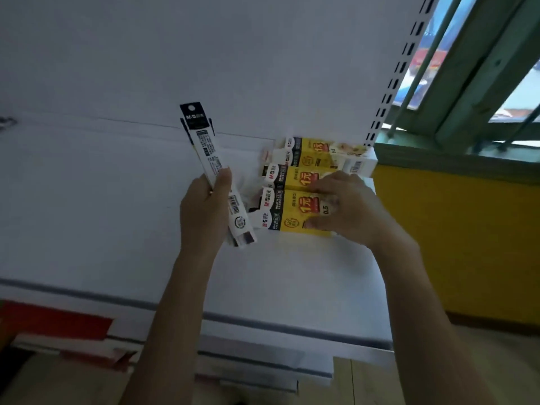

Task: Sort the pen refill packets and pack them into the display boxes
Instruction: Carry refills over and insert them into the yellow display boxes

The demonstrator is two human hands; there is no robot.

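White shelf (87,214) bears yellow display boxes (295,211); left grip (204,211) holds black-topped refill packets (204,144).

Glossy printed card boxes (295,209) — matt white shelf (117,200) (painted metal)

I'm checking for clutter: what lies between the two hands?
In the head view, the refill packets that the left hand holds, then the logo end of the display box that the right hand grips.
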